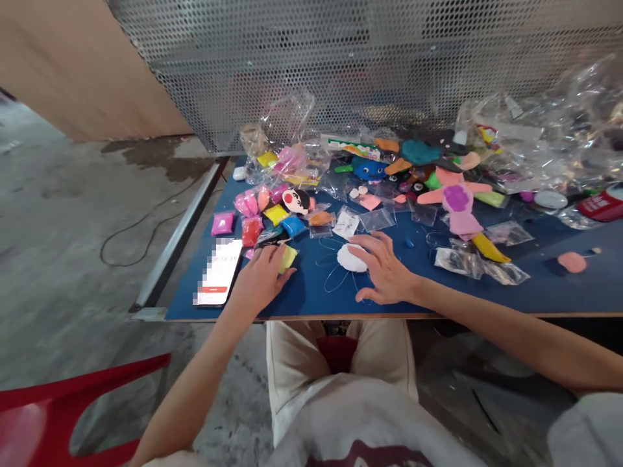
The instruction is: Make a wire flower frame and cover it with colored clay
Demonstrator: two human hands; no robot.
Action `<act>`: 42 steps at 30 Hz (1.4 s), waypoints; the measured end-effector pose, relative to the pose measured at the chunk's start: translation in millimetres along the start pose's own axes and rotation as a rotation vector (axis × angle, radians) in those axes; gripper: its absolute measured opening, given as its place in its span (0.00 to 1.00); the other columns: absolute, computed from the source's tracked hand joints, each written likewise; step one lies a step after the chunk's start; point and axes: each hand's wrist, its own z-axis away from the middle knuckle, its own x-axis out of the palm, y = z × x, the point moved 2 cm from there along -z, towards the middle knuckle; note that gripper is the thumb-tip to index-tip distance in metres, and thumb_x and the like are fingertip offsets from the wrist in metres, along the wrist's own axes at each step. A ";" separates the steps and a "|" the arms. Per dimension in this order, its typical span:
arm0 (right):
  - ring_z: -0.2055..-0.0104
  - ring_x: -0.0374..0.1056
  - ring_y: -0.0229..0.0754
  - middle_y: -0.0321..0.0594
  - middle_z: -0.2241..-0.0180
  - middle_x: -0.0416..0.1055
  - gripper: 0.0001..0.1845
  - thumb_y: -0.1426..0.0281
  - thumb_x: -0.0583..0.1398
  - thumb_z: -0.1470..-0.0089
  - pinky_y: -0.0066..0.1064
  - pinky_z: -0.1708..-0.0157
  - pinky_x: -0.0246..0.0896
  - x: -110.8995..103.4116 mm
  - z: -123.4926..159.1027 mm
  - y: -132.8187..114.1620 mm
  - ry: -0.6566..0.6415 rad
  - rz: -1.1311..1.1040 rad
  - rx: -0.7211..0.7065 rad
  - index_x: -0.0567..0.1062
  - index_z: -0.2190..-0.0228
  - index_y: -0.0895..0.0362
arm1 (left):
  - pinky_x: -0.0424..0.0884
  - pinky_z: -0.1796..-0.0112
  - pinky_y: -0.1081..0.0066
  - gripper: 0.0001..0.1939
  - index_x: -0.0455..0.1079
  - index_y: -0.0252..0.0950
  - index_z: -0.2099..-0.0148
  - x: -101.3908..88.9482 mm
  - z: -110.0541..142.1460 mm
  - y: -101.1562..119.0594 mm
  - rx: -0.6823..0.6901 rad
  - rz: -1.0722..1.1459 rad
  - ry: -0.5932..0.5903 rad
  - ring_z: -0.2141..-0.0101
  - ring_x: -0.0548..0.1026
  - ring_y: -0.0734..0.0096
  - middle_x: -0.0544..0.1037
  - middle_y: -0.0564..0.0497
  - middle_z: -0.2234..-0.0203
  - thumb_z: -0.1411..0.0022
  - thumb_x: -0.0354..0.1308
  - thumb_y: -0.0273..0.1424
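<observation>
My right hand (387, 269) is spread over the table, its fingertips at the edge of a flat white clay disc (351, 258). Thin pale loops like petal outlines (335, 280) surround the disc on the blue surface. To the left, my left hand (263, 275) lies open, fingers stretched towards a heap of small clay packets. A pale yellow packet (289, 259) sits beside its fingers and thumb; whether the hand touches it I cannot tell. Close by are a red packet (252, 230), a blue packet (294, 226) and a magenta packet (222, 223).
A lit phone (220, 272) lies left of my left hand. Clay figures, including a pink and purple one (456, 198), and crumpled clear bags (545, 143) crowd the back and right. Behind the table (311, 301) stands a perforated metal panel (341, 58). A red chair (73, 408) is at lower left.
</observation>
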 end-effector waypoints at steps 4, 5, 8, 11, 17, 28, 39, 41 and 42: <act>0.36 0.63 0.62 0.54 0.38 0.66 0.43 0.40 0.45 0.34 0.59 0.36 0.58 -37.4 -19.7 13.3 0.116 0.010 0.134 0.59 0.31 0.53 | 0.71 0.41 0.51 0.27 0.69 0.33 0.35 5.5 -14.5 2.4 0.140 0.089 -0.066 0.45 0.76 0.48 0.80 0.37 0.49 0.34 0.57 0.35; 0.36 0.64 0.59 0.53 0.39 0.67 0.40 0.42 0.43 0.32 0.57 0.37 0.60 -46.7 -27.1 16.5 0.132 -0.007 0.147 0.61 0.32 0.53 | 0.71 0.40 0.50 0.28 0.70 0.33 0.36 3.9 -19.0 5.5 0.137 0.140 -0.069 0.45 0.76 0.48 0.79 0.37 0.48 0.36 0.59 0.35; 0.41 0.69 0.54 0.51 0.43 0.71 0.36 0.44 0.44 0.31 0.50 0.42 0.67 -64.9 -48.4 25.4 0.186 -0.079 0.096 0.68 0.38 0.54 | 0.74 0.43 0.51 0.29 0.73 0.35 0.38 -3.5 -34.6 18.5 0.079 0.391 -0.095 0.48 0.79 0.48 0.80 0.38 0.48 0.40 0.63 0.39; 0.45 0.72 0.51 0.48 0.48 0.76 0.29 0.47 0.50 0.31 0.47 0.45 0.69 -63.2 -60.8 34.0 0.171 -0.085 0.059 0.74 0.44 0.53 | 0.79 0.50 0.55 0.33 0.69 0.39 0.35 -6.4 -54.3 34.3 -0.042 0.845 -0.133 0.55 0.82 0.55 0.82 0.43 0.52 0.40 0.65 0.42; 0.47 0.74 0.51 0.48 0.51 0.78 0.29 0.45 0.60 0.37 0.47 0.45 0.70 -35.8 -61.6 42.0 0.188 -0.044 -0.060 0.77 0.47 0.54 | 0.79 0.48 0.60 0.27 0.73 0.36 0.49 9.8 -96.6 65.8 -0.306 1.655 -0.038 0.50 0.81 0.58 0.81 0.45 0.52 0.45 0.72 0.45; 0.62 0.76 0.42 0.41 0.64 0.81 0.12 0.68 0.56 0.30 0.35 0.61 0.71 -34.5 -46.3 51.3 0.435 -0.062 -0.108 0.80 0.61 0.52 | 0.77 0.64 0.68 0.29 0.78 0.33 0.52 14.1 -106.2 80.5 0.039 1.606 -0.534 0.63 0.82 0.63 0.83 0.41 0.59 0.46 0.74 0.49; 0.62 0.76 0.43 0.38 0.63 0.80 0.06 0.66 0.64 0.35 0.37 0.61 0.73 -29.4 -44.2 32.8 0.561 -0.154 -0.073 0.79 0.56 0.48 | 0.73 0.65 0.68 0.31 0.81 0.32 0.50 20.1 -92.4 77.0 0.183 1.521 -0.290 0.68 0.77 0.66 0.82 0.42 0.65 0.39 0.66 0.55; 0.62 0.77 0.43 0.39 0.63 0.80 0.06 0.65 0.63 0.34 0.37 0.61 0.72 -28.6 -44.1 33.0 0.553 -0.144 -0.065 0.80 0.56 0.48 | 0.73 0.65 0.68 0.29 0.82 0.33 0.52 20.8 -92.9 76.9 0.185 1.487 -0.275 0.69 0.77 0.66 0.83 0.43 0.65 0.39 0.66 0.55; 0.62 0.77 0.43 0.39 0.62 0.80 0.07 0.65 0.63 0.34 0.38 0.61 0.72 -28.7 -44.3 33.0 0.546 -0.143 -0.062 0.79 0.56 0.48 | 0.73 0.65 0.68 0.28 0.82 0.33 0.54 20.7 -93.1 77.1 0.184 1.469 -0.264 0.69 0.77 0.66 0.83 0.43 0.66 0.39 0.66 0.54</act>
